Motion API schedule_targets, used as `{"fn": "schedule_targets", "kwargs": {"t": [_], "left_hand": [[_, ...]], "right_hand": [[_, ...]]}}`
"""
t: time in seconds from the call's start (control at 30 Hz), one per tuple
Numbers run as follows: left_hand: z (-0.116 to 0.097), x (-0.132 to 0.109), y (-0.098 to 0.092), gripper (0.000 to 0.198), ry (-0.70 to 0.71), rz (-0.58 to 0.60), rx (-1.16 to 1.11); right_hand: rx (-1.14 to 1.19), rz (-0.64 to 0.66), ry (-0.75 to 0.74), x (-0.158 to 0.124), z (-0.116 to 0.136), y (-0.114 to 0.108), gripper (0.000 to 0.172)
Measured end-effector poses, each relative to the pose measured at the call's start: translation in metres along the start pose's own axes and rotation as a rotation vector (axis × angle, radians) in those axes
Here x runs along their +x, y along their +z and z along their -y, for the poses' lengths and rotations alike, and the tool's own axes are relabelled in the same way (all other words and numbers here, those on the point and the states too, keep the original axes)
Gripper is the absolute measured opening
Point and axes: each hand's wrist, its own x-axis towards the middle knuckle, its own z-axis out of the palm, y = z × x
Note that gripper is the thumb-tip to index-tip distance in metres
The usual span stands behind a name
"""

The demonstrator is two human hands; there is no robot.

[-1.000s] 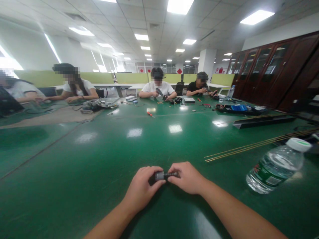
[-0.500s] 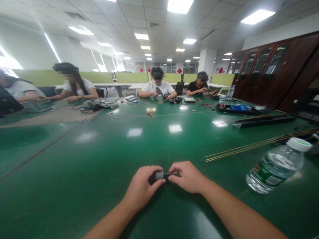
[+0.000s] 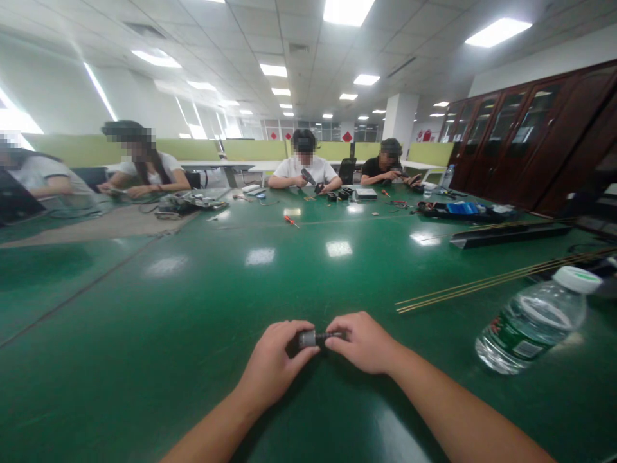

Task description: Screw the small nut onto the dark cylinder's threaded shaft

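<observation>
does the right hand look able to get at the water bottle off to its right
Probably yes, once it lets go: the right hand is pinching one end of a small metal part that the left hand grips too. Only bare green table lies between it and the water bottle.

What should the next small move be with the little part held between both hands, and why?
Probably a small twist of the dark shaft with the right hand, while the left hand holds the grey cylinder steady. The hands pinch opposite ends of the part just above the green table, and the shaft sticks out of the cylinder toward the right fingers.
</observation>
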Motion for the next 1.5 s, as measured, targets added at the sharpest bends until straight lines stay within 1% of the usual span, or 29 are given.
{"fn": "schedule_targets", "kwargs": {"t": [0.5, 0.97, 1.5], "left_hand": [[-0.0025, 0.0015, -0.0025, 0.027, -0.009, -0.039, -0.002], [0.0009, 0.0008, -0.0011, 0.029, -0.026, -0.063, 0.016], [0.0002, 0.0012, -0.0012, 0.029, -0.052, -0.052, -0.001]], "right_hand": [[0.018, -0.001, 0.030, 0.0000, -0.0019, -0.0024, 0.015], [0.032, -0.016, 0.037, -0.0012, -0.0017, -0.0048, 0.014], [0.050, -0.024, 0.057, -0.0013, -0.0002, -0.0078, 0.014]]}}
